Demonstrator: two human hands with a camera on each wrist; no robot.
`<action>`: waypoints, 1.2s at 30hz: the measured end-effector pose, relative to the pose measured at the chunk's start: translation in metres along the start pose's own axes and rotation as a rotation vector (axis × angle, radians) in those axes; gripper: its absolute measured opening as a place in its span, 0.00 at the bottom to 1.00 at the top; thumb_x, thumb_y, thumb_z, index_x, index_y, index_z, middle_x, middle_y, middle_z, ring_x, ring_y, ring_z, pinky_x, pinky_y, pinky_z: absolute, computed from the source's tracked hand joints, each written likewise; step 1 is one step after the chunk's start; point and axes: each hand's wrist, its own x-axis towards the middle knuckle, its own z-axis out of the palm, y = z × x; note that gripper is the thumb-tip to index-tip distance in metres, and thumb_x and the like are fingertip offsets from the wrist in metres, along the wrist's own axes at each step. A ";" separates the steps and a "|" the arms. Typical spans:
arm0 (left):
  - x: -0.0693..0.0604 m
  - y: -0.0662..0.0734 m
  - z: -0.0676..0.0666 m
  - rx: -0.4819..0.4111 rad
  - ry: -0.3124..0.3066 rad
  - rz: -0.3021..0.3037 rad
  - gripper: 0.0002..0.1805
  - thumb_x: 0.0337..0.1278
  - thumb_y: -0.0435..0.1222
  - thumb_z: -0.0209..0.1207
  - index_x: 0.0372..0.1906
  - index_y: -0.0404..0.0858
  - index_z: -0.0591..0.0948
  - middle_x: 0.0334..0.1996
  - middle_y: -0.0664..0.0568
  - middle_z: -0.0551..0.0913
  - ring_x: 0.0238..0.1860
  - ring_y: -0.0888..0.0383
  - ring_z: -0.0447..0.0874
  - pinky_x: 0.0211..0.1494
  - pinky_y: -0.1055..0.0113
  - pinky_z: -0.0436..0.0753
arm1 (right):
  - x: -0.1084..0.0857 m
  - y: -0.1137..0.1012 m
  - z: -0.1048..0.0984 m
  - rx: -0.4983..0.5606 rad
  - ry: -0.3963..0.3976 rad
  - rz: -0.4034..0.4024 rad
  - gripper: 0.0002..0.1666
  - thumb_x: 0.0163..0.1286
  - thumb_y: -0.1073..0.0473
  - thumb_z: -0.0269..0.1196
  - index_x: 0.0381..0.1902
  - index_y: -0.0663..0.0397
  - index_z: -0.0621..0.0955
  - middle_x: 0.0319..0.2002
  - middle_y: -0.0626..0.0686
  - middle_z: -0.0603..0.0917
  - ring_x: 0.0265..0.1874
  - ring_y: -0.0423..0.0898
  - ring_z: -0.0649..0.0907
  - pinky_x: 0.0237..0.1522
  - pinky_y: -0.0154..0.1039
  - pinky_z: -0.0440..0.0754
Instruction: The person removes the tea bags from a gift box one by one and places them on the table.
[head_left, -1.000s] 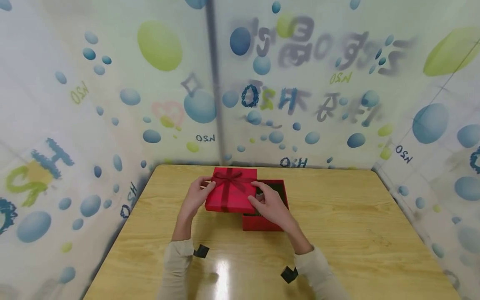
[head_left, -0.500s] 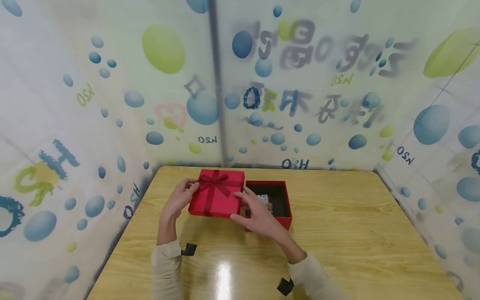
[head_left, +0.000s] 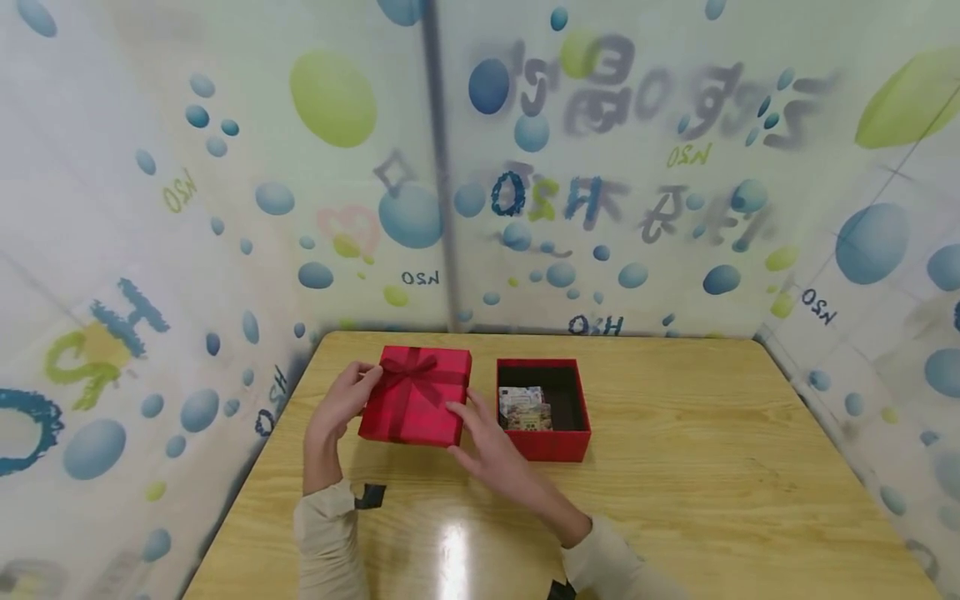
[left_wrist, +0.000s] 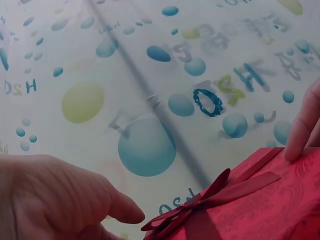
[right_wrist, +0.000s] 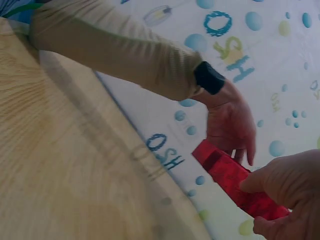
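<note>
A red gift-box lid (head_left: 420, 404) with a dark red ribbon and bow is held above the table, left of its box. My left hand (head_left: 341, 404) grips its left edge, with the thumb near the bow (left_wrist: 192, 205). On the lid's right side my right hand (head_left: 491, 442) holds on, fingers at the edge; the right wrist view shows its thumb against the lid's red side wall (right_wrist: 235, 185). Beside them stands the red box base (head_left: 551, 446), uncovered and dark inside. Small printed packets (head_left: 525, 408) lie in its left part.
The light wooden table (head_left: 690, 467) carries the box. Behind and at both sides rise pale curtain walls (head_left: 660, 108) printed with blue and green dots. Black camera pieces (head_left: 370, 497) sit at the wrists.
The lid has moved left off the box base, carried by both hands. The box's dark inside and the packets have come into full view.
</note>
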 end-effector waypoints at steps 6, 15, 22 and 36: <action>-0.003 -0.001 -0.009 0.047 0.039 -0.022 0.29 0.82 0.47 0.43 0.68 0.25 0.68 0.60 0.32 0.73 0.54 0.43 0.78 0.52 0.57 0.79 | 0.002 0.002 0.026 0.031 0.047 -0.039 0.39 0.72 0.64 0.68 0.76 0.56 0.66 0.78 0.65 0.57 0.75 0.61 0.65 0.62 0.53 0.80; 0.001 -0.010 -0.009 0.138 0.092 -0.084 0.28 0.80 0.47 0.44 0.64 0.24 0.69 0.53 0.35 0.74 0.50 0.44 0.74 0.49 0.58 0.74 | 0.013 0.014 0.048 0.071 0.069 -0.023 0.37 0.72 0.64 0.68 0.75 0.57 0.67 0.76 0.63 0.61 0.72 0.57 0.70 0.65 0.51 0.78; 0.007 -0.024 -0.010 0.122 0.087 -0.181 0.33 0.80 0.47 0.41 0.70 0.21 0.65 0.64 0.29 0.70 0.63 0.36 0.70 0.68 0.43 0.70 | 0.022 0.029 0.070 0.215 0.035 0.045 0.37 0.73 0.67 0.64 0.77 0.58 0.66 0.80 0.66 0.56 0.77 0.60 0.64 0.69 0.45 0.74; 0.022 -0.055 -0.004 0.052 0.134 -0.225 0.33 0.79 0.45 0.41 0.71 0.20 0.64 0.65 0.28 0.68 0.65 0.36 0.68 0.71 0.42 0.67 | 0.034 0.047 0.096 0.178 0.042 0.112 0.32 0.74 0.61 0.63 0.74 0.53 0.71 0.79 0.64 0.61 0.77 0.60 0.63 0.68 0.53 0.74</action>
